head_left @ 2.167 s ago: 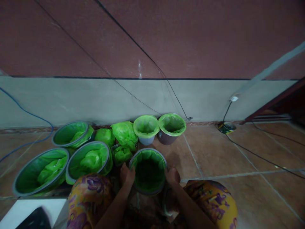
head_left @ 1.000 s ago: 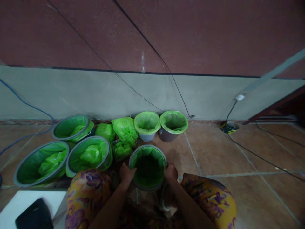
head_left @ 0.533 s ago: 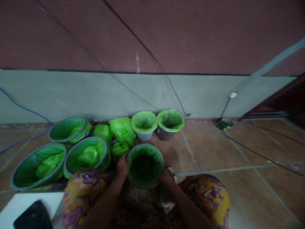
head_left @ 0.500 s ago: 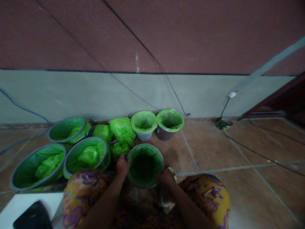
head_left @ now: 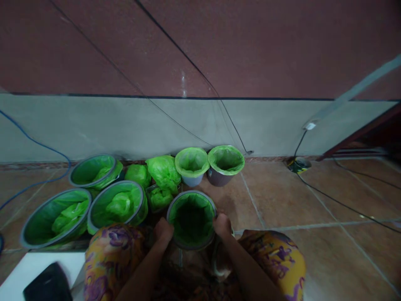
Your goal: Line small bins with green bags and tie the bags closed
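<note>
A round bin with a grey rim [head_left: 191,192] stands between my knees, lined with a thin green plastic bag [head_left: 205,215]. Its inside is dark, so the bottom is hidden. At the bin's left side, my left hand [head_left: 163,230] is closed at the rim. On the opposite side, my right hand [head_left: 222,225] grips the rim with curled fingers. Exactly how much of the liner edge is under the fingers cannot be made out. Just beyond my left hand lies a bunched green bag [head_left: 160,198] in a small basket.
Two small lined bins, one pale [head_left: 191,179] and one brown [head_left: 217,179], stand by the wall. Several wide green-lined tubs [head_left: 26,225] are at left. A black object [head_left: 48,284] lies on a white surface [head_left: 29,264]. A cable [head_left: 338,202] crosses the tiles at right.
My right hand has moved from the bin's near right edge up along its right side. My left hand has slid slightly down and nearer to me. The bin stays about where it was.
</note>
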A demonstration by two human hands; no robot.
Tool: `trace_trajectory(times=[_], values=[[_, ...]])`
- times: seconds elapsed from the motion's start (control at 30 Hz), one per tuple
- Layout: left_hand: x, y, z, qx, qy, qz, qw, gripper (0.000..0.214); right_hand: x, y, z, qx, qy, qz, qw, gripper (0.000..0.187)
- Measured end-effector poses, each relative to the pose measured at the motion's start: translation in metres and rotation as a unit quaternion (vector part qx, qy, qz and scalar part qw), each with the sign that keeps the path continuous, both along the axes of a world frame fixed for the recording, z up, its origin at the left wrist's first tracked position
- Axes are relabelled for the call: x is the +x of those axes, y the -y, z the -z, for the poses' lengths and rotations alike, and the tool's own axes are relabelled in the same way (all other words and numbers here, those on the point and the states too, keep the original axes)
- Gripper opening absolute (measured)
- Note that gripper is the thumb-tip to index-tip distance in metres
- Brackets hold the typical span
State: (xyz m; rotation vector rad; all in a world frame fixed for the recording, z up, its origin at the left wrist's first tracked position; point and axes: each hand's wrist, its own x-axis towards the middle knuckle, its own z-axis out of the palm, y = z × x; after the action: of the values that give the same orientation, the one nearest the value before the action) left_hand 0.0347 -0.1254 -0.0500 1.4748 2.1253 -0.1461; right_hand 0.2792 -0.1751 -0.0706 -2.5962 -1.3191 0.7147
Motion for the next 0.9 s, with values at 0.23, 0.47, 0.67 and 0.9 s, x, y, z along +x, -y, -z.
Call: trace_trajectory(times=[0.23,0.47,0.67,0.9], values=[[0.008,0.002,-0.006,0.022,-0.016,-0.016,0.999,0.032,0.0,-0.004,-0.001,-0.018,-0.01,0.013,1.0,0.028],[0.005,-0.001,-0.003,0.038,-0.003,-0.012,0.999,0.027,-0.001,-0.002,-0.005,-0.01,-0.018,0.019,1.0,0.033],[0.005,-0.004,0.0,0.044,-0.006,-0.021,0.999,0.038,0.001,-0.002,-0.005,-0.025,-0.032,0.012,0.999,0.032],[0.005,-0.008,0.009,0.048,-0.015,-0.016,0.999,0.039,0.002,-0.002,-0.004,-0.017,-0.049,0.005,0.999,0.033]])
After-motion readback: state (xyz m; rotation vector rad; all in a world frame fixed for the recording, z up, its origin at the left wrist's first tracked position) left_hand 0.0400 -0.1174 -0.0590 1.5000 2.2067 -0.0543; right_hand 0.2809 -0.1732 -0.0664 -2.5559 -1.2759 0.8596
